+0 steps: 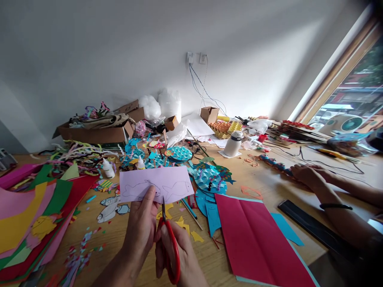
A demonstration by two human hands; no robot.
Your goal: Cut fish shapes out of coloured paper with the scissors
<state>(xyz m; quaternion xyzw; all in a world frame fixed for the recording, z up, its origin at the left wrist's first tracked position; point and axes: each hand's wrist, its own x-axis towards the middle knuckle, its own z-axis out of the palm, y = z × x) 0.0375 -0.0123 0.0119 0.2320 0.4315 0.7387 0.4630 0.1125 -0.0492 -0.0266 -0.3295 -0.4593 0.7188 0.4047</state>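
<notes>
Paper [161,178], thin, smooth, lilac and oblong, with two fish outlines [178,189] drawn in dark line, is pinched by your left hand [142,223], thumb flat on its front at the lower edge, so most of the strip stands above and to both sides of your grip. You hold it raised over the grained wooden table [113,235]. Its long axis runs left to right, the right end tipped slightly up, and both outlines head right. Your right hand [184,243] is closed round the scissors [174,245], glossy red loops below, slim dark blades pointing up and overlapping the lower edge just right of your thumb. Beyond lie blue woven shapes [206,179]; to the right, a red sheet [257,239], creased lengthwise
</notes>
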